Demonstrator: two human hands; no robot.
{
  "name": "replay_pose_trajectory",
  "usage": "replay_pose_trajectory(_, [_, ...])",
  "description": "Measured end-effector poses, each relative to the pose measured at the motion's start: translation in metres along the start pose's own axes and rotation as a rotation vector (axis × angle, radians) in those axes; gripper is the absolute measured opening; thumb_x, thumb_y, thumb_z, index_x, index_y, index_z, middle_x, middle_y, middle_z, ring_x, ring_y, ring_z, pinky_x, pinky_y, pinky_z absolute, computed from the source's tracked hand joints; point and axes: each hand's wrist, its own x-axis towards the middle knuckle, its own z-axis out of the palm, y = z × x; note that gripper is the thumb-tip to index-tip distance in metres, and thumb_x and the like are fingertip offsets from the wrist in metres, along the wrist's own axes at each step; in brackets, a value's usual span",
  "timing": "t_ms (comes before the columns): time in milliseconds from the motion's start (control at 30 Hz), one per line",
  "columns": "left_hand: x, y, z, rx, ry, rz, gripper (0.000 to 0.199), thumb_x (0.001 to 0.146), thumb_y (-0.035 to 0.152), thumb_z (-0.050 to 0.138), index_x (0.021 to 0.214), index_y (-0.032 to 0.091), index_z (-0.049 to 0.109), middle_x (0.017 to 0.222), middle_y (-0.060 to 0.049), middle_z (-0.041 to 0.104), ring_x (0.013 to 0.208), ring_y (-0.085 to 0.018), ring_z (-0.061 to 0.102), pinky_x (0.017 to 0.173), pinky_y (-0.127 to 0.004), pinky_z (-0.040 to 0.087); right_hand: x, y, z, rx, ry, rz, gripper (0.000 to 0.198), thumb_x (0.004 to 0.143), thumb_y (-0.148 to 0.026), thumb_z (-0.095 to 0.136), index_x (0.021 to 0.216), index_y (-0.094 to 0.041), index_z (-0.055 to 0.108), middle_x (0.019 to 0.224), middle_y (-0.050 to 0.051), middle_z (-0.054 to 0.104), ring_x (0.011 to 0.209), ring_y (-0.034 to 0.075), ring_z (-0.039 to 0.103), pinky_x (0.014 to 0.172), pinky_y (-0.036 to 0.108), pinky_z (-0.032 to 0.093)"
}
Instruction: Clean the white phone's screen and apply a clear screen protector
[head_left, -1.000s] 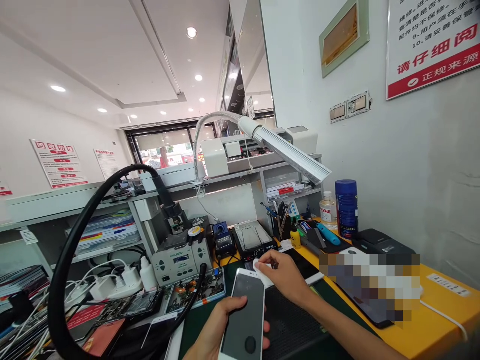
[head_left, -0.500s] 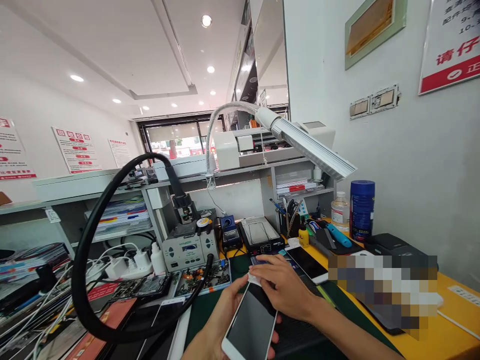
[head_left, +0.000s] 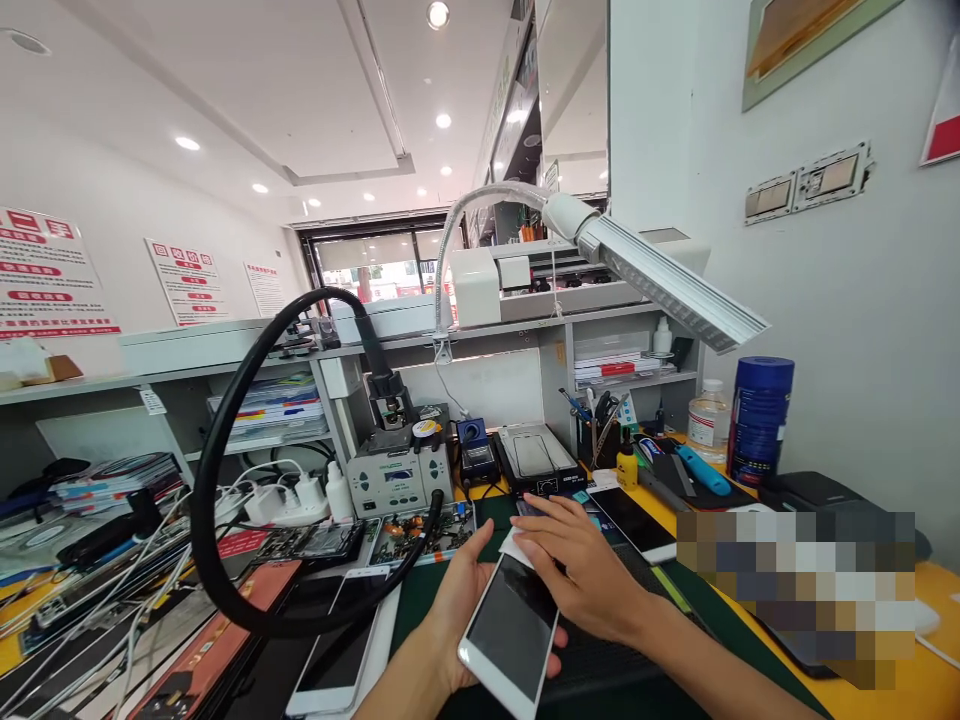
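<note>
A smartphone [head_left: 507, 640] with a white frame and dark screen lies in my left hand [head_left: 452, 612], screen up and slightly tilted. The fingers wrap under it and their tips show past its right edge. Over the phone's upper end is my right hand [head_left: 581, 575], its bent fingers pressing a small white wipe [head_left: 513, 546] onto the glass. Part of the wipe is hidden beneath those fingers. A second white phone [head_left: 631, 522] with a black screen lies just beyond my right hand. Under both hands is a dark green mat [head_left: 420, 590].
A grey soldering station [head_left: 397, 482] with a thick black hose [head_left: 206, 500] looping forward stands at the left. Behind are a parts tray [head_left: 390, 540], a black-based heating plate [head_left: 536, 460] and a tool holder [head_left: 598, 440]. A lamp [head_left: 667, 285] hangs above. More phones [head_left: 328, 680] lie left.
The view has turned left, so the bench appears further right. My right hand and the wipe have shifted slightly on the phone's upper end; the left hand still holds the phone.
</note>
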Motion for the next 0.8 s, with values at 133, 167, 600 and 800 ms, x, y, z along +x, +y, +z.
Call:
replay_pose_trajectory(133, [-0.002,0.004,0.004,-0.083,0.085,0.0,0.076,0.089,0.074,0.035,0.104,0.007,0.067,0.081,-0.019,0.072,0.072,-0.035,0.07,0.07,-0.045,0.053,-0.002,-0.004,-0.004,0.04,-0.173,-0.014,0.042,0.104,-0.035,0.035,0.141,-0.027,0.054,0.149,0.006,0.05,0.146,0.03,0.031,0.118,0.059,0.02])
replay_pose_trajectory(167, [-0.003,0.005,0.005,-0.108,0.11,0.001,0.075,0.089,0.073,0.035,0.103,0.007,0.067,0.081,-0.018,0.073,0.073,-0.035,0.07,0.071,-0.046,0.052,-0.002,-0.004,-0.005,0.043,-0.197,-0.016,0.044,0.104,-0.037,0.034,0.145,-0.027,0.049,0.151,0.006,0.046,0.147,0.03,0.028,0.119,0.059,0.018])
replay_pose_trajectory(600, [0.004,0.009,-0.005,-0.293,0.207,0.196,0.051,0.092,0.059,0.05,0.086,0.011,0.065,0.049,0.002,0.053,0.043,-0.014,0.057,0.053,-0.023,0.045,-0.003,-0.037,-0.01,0.115,-0.347,-0.187,0.052,0.103,-0.035,0.039,0.153,-0.025,0.034,0.154,0.008,0.042,0.148,0.031,0.022,0.121,0.061,0.007])
replay_pose_trajectory(800, [-0.001,0.012,-0.011,-0.232,0.239,0.229,0.05,0.089,0.059,0.052,0.076,0.013,0.065,0.057,-0.005,0.065,0.052,-0.017,0.064,0.052,-0.023,0.046,-0.003,-0.054,-0.008,0.147,-0.381,-0.254,0.054,0.099,-0.035,0.045,0.151,-0.02,0.039,0.151,0.013,0.045,0.147,0.034,0.025,0.12,0.063,0.006])
